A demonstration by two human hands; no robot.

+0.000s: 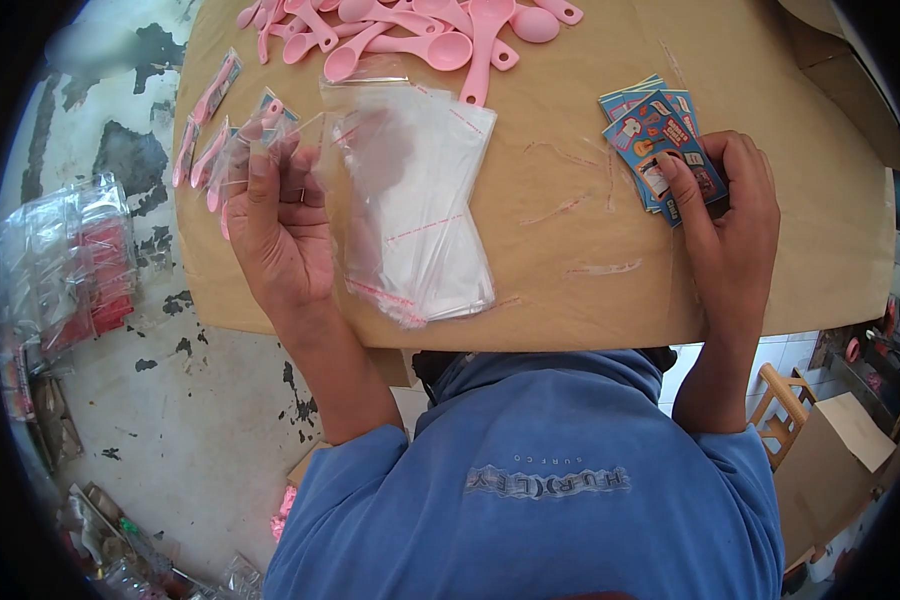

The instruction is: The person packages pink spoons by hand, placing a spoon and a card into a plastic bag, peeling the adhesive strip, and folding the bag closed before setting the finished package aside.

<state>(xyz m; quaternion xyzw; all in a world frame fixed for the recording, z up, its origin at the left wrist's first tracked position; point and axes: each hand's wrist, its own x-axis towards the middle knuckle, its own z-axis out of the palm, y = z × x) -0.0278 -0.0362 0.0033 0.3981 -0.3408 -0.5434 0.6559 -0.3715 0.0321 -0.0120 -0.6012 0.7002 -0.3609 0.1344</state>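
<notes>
My left hand (288,225) is raised over the left part of the table, its thumb and fingers pinching a clear plastic bag (232,158). Just right of it lies a fanned stack of clear bags (425,215) with red-marked seal strips. My right hand (738,200) has its thumb on top of a blue printed card (642,138) and its fingers curled at the card's right edge. More cards of the same print (622,100) lie beneath that one.
Pink measuring spoons (440,50) are heaped at the table's far edge. Several bagged pink spoons (213,92) lie at the left edge. Brown paper (570,310) covers the table. On the floor at left are clear packets (95,250); a cardboard box (835,460) stands lower right.
</notes>
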